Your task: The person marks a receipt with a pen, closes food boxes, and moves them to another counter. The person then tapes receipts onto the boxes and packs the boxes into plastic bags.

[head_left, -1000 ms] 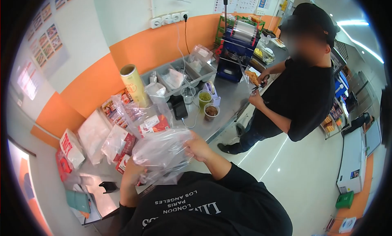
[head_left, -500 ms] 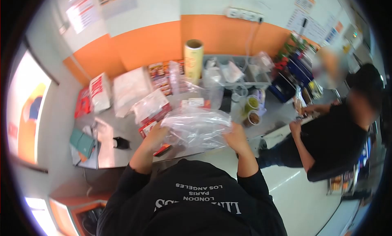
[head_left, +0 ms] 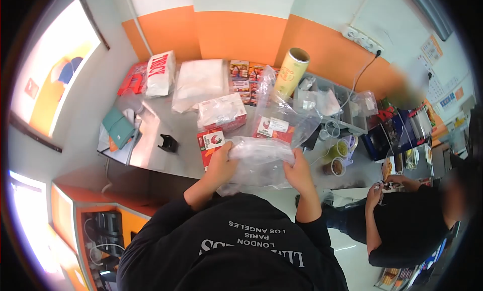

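A clear plastic bag (head_left: 259, 162) is stretched between my two hands at the table's front edge. My left hand (head_left: 220, 163) grips its left side, fingers closed. On its right side, the fingers of my right hand (head_left: 298, 171) are closed round the plastic. Just behind the bag lies a red box with a white label (head_left: 271, 128) inside another clear bag. A red-and-white box (head_left: 210, 144) stands beside my left hand. Farther back is a red box under white paper or plastic (head_left: 221, 111).
Yellow roll (head_left: 292, 72) and grey divided tray (head_left: 347, 102) stand at the back. Two cups (head_left: 333, 166) are at the right. A black holder (head_left: 167, 143) and a green pouch (head_left: 118, 128) lie left. A co-worker (head_left: 412, 220) stands at the right.
The view has turned left. The bag, earlier bunched up, is now spread flatter and held lower, close to my body, with both hands still on it.
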